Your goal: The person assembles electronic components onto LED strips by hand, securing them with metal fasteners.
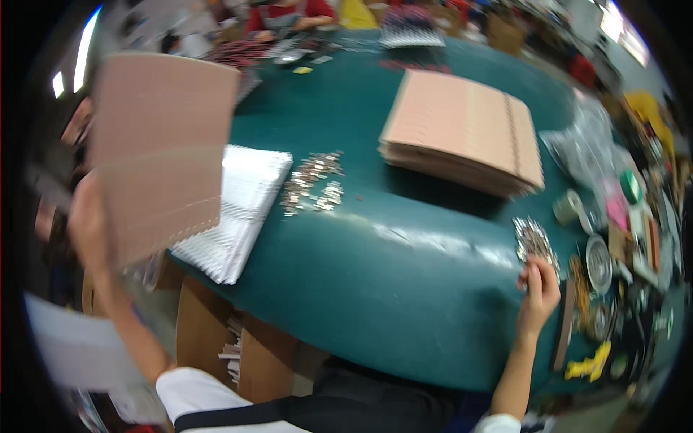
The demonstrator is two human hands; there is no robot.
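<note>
At the left, my left hand (90, 216) is closed on the edge of a pinkish-beige cardboard sheet (166, 137), raised and blurred by motion. A row of small notches or holes runs along its lower edge. Below it a stack of white sheets (249, 195) lies at the table's edge, partly covered. My right hand (540, 289) is at the near side of a pile of small shiny metal pieces (533, 237), thumb and fingers pinched together. Whatever is between those fingertips is too small to make out.
A tall stack of pinkish-beige sheets (462, 126) sits on the green table (346, 281). Another pile of small metal pieces (310, 180) lies left of centre. Tape rolls (568, 207) and a yellow tool (588, 363) crowd the right edge. Across the table, a person in red (292, 16) works.
</note>
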